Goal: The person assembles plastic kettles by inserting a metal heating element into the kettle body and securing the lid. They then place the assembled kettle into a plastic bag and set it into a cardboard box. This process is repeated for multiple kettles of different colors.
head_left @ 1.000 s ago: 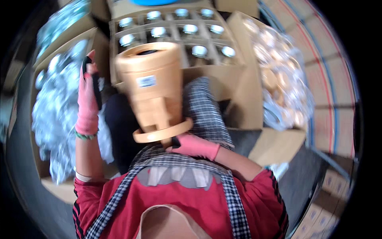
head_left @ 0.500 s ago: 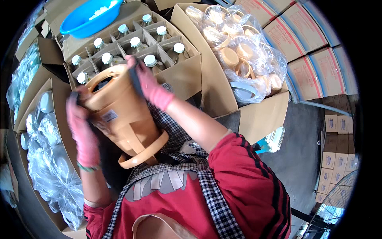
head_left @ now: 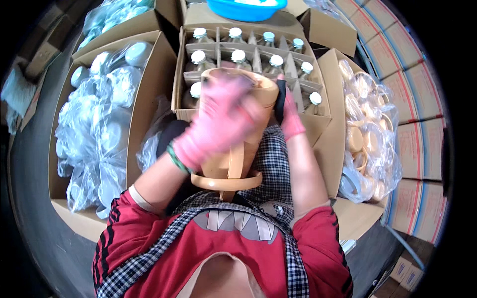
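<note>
A tan plastic jug [head_left: 211,160], open at the top, stands tilted in front of my body with its ring-shaped part [head_left: 226,182] toward me. My right hand [head_left: 289,111], in a pink glove with a dark palm, grips the jug's upper right side by the rim. My left hand [head_left: 218,116], also pink-gloved, lies across the jug's mouth and front. It is smeared by motion, so its fingers cannot be read. Just beyond the jug is a divided cardboard box [head_left: 323,121] of clear bottles with white and pale-blue caps [head_left: 238,55].
At the left, a carton [head_left: 144,89] holds grey-blue plastic parts in clear bags [head_left: 107,134]. A right-hand carton [head_left: 330,144] holds bagged tan parts [head_left: 367,136]. A blue basin [head_left: 243,11] sits behind the bottles. Stacked cartons [head_left: 410,134] line the far right.
My left hand has moved from the jug's left side to over its mouth and front. My right hand stays on its right side. The view has turned left, and the jug stands more upright.
</note>
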Demonstrator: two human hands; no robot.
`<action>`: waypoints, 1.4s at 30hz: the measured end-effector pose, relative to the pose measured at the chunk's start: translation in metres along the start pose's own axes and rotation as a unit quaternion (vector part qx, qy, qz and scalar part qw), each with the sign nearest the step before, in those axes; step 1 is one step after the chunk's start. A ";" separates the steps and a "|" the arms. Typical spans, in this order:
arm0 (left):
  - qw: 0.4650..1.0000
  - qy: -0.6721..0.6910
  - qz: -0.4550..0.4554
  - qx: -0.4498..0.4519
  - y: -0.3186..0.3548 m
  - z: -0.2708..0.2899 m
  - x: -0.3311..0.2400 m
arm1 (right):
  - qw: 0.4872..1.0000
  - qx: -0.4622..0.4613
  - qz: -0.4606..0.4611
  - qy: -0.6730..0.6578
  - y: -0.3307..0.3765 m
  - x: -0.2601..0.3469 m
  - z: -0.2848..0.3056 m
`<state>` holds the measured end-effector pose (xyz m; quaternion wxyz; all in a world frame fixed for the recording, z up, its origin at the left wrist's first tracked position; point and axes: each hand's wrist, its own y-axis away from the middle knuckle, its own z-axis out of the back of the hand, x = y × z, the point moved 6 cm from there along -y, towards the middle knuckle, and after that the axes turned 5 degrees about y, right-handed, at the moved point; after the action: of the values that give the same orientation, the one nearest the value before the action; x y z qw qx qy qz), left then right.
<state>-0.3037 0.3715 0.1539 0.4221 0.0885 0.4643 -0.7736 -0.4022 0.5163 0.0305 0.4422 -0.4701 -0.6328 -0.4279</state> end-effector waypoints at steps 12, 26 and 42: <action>0.943 0.132 0.253 -0.173 -0.002 0.026 0.080 | 0.995 -0.002 0.051 0.082 -0.005 0.007 -0.010; 0.913 0.311 0.137 -0.224 0.039 0.052 0.007 | 0.619 -0.020 0.570 0.540 0.127 0.122 -0.102; 0.565 0.680 0.123 -0.452 0.050 0.075 0.139 | 0.969 0.209 -0.001 0.135 -0.036 0.108 -0.116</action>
<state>-0.3352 0.2225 0.0901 0.0582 0.4422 0.8876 -0.1150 -0.4367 0.4216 0.1579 0.6117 -0.3048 -0.6427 -0.3462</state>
